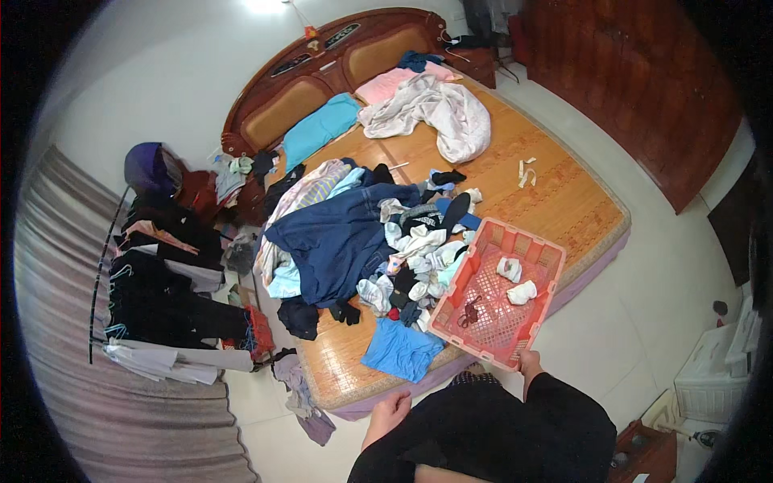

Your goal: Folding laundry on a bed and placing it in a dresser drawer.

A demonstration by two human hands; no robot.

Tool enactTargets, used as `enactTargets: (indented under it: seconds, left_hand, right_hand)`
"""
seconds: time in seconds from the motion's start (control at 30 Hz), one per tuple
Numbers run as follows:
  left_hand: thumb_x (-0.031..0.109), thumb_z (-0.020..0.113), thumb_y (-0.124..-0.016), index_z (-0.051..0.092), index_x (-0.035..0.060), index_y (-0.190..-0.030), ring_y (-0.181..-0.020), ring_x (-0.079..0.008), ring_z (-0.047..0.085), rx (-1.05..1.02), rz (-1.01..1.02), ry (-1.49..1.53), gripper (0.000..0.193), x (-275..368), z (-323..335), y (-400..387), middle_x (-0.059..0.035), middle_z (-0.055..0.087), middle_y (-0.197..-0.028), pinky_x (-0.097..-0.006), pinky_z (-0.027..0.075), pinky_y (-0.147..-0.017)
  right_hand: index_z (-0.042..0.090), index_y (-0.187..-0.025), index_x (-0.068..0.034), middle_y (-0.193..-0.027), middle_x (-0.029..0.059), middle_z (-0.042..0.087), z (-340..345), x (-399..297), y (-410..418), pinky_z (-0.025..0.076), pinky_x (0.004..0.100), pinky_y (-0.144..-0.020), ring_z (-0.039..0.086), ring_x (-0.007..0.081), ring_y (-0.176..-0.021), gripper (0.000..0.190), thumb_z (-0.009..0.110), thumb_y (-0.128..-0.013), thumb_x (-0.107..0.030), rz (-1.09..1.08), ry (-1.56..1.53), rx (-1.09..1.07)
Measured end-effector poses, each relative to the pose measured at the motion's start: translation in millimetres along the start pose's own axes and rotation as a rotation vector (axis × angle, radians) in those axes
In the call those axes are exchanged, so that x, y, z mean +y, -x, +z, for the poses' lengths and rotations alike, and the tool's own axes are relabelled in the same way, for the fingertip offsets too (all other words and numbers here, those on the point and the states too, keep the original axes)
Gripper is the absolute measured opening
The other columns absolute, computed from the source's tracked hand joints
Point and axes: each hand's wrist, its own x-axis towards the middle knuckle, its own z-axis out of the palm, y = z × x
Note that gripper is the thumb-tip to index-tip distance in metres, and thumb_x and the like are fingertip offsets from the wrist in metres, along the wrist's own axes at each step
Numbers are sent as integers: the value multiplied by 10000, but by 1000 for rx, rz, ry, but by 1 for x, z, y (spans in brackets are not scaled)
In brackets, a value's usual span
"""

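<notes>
My right hand (529,363) grips the near corner of a pink-red plastic basket (432,325), which rests tilted at the bed's edge. Two small white bundled cloths (509,269) and a dark red stringy item (470,313) lie inside it. Loosely curled, my left hand (391,412) hangs beside the bed's front edge; nothing shows in it, but its palm is hidden. Just beyond lie blue shorts (403,349), partly over the edge. Left of the basket spreads a heap of socks (423,241), next to a dark blue garment (338,241).
The bed (561,199) bears a wooden mat, a rumpled pale blanket (447,115), a turquoise pillow (320,130) and white strips (527,173). Dark clothes (169,302) hang on a rack at left. Clothes (302,398) lie by the bed's near corner. White storage boxes (712,374) stand at right.
</notes>
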Motion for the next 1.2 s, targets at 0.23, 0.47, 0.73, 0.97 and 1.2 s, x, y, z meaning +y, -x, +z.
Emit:
enactTargets:
  seconds: [0.23, 0.47, 0.73, 0.97, 1.2]
  left_hand:
    - [218, 547, -873, 615, -3, -1027, -743, -215, 641, -140, 91, 8, 278, 11, 6, -42, -177, 637, -782, -318, 479, -681]
    - [211, 543, -882, 594, -14, -1060, -748, -204, 638, -213, 120, 68, 291, 3, 1, -67, -166, 651, -790, -310, 484, -684]
    - [181, 549, -879, 611, -40, -1014, -692, -140, 569, -192, 169, 43, 266, -28, 5, -77, -83, 630, -752, -293, 464, -647]
    - [195, 551, -879, 599, -39, -1046, -756, -140, 584, -172, 72, 27, 291, -10, 2, -92, -109, 638, -808, -281, 462, -695]
    - [222, 537, -877, 609, -22, -1039, -775, -266, 641, -129, 64, -27, 301, 42, 40, -115, -186, 650, -830, -347, 486, -703]
  right_hand:
    - [592, -803, 66, -635, 116, 591, -28, -41, -4, 471, 369, -524, 620, 235, -599, 182, 558, -774, -111, -127, 95, -24]
    - [600, -708, 48, -590, 88, 564, -47, -79, 19, 411, 367, -519, 552, 213, -541, 166, 581, -773, -103, -134, -77, 17]
    - [582, -735, 68, -660, 93, 567, -61, -84, 4, 428, 359, -509, 564, 214, -586, 95, 523, -665, 44, -172, -123, 90]
    - [590, -735, 87, -654, 112, 576, -72, -109, -41, 424, 361, -506, 571, 220, -573, 119, 502, -683, 25, -208, -75, 125]
    - [607, -694, 88, -551, 146, 565, -92, -137, -117, 408, 383, -495, 566, 236, -519, 325, 574, -819, -210, -278, 52, 44]
